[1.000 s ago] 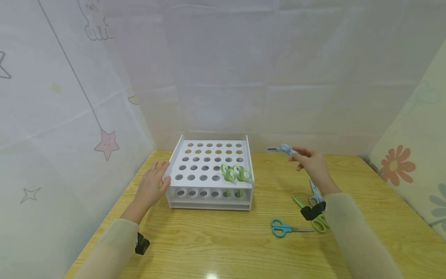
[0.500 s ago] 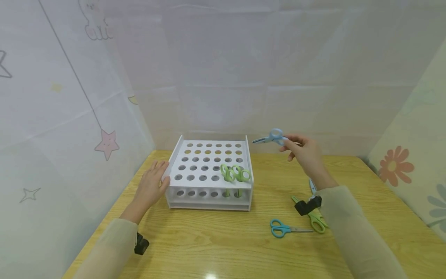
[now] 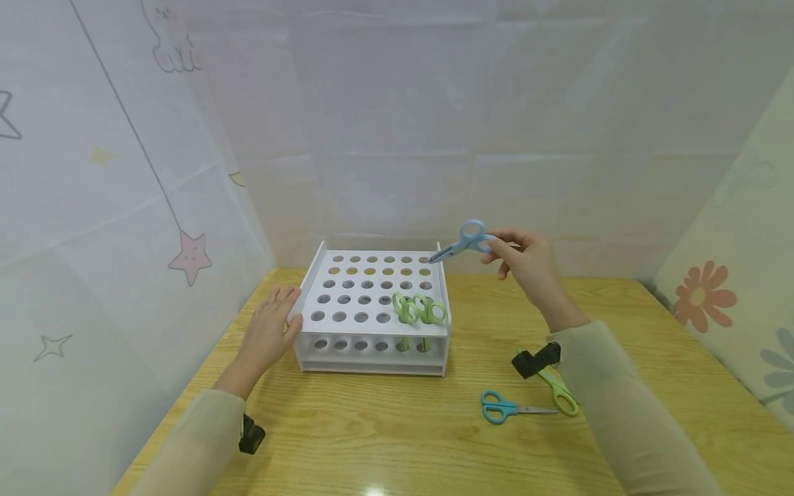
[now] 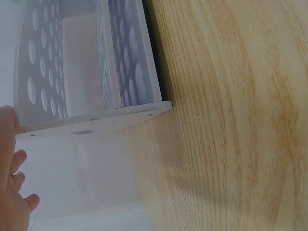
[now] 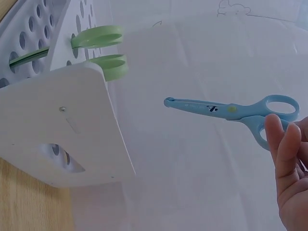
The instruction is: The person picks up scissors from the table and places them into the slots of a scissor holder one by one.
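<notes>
My right hand (image 3: 524, 262) pinches a pair of light blue scissors (image 3: 462, 241) by one handle loop, blades closed and slanting down to the left. In the head view their tip overlaps the back right corner of a white holed rack (image 3: 347, 326). The right wrist view shows the blue scissors (image 5: 226, 109) in the air beside the rack's side panel (image 5: 72, 120). Two pairs of green scissors (image 3: 406, 310) stand upright in front right holes, handles up. My left hand (image 3: 267, 334) rests against the rack's left side, its fingers (image 4: 18, 161) along the panel.
Teal-handled scissors (image 3: 505, 408) lie on the wooden table (image 3: 372, 427) at the front right. Green scissors (image 3: 561, 394) lie behind them, partly hidden by the right wrist camera (image 3: 536, 359). A white sheet (image 3: 391, 138) hangs behind the table.
My right hand has moved left and up with the light blue scissors, whose blades now tilt downward near the rack. The left hand and the rack have stayed in place.
</notes>
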Demonstrator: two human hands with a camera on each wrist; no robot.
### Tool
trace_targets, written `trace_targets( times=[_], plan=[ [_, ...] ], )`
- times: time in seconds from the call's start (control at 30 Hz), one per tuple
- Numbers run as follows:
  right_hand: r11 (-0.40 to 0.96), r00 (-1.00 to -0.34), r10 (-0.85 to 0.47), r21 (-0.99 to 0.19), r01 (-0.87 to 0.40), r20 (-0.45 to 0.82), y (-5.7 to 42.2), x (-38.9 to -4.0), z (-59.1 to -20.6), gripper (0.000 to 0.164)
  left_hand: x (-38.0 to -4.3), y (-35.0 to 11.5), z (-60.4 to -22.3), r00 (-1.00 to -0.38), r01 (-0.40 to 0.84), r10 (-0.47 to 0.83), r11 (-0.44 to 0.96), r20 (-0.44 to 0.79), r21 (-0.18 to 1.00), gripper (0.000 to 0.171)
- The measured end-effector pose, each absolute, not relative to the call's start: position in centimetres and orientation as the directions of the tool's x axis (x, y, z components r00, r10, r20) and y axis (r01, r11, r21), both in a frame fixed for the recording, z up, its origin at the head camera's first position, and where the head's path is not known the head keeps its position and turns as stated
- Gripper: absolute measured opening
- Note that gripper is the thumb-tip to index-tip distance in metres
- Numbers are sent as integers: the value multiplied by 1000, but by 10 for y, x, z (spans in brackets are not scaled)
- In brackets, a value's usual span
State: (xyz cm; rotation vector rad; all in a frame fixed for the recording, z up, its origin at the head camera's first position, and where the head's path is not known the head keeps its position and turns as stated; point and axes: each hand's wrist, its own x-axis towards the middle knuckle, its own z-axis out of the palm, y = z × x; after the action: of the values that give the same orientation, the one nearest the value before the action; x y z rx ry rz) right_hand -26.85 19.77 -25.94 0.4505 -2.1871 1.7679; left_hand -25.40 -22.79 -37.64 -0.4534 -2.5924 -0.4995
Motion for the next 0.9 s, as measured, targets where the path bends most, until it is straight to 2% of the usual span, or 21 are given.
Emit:
trace_targets(
  times=[0.13, 0.4, 0.9],
  plan=[
    [185, -903, -66, -884, -429, 424, 191, -268, -256, 35, -254, -227, -376, -841, 391, 227, 882, 491, 263, 50],
    [130, -886, -85, -876, -464, 456, 180, -270, -255, 27, -254, -228, -377, -837, 394, 225, 880, 498, 264, 50],
    [81, -873, -151, -874, -478, 464, 154, -267, -250, 28, -253, -227, -375, -837, 396, 227, 878, 498, 267, 50]
  ],
)
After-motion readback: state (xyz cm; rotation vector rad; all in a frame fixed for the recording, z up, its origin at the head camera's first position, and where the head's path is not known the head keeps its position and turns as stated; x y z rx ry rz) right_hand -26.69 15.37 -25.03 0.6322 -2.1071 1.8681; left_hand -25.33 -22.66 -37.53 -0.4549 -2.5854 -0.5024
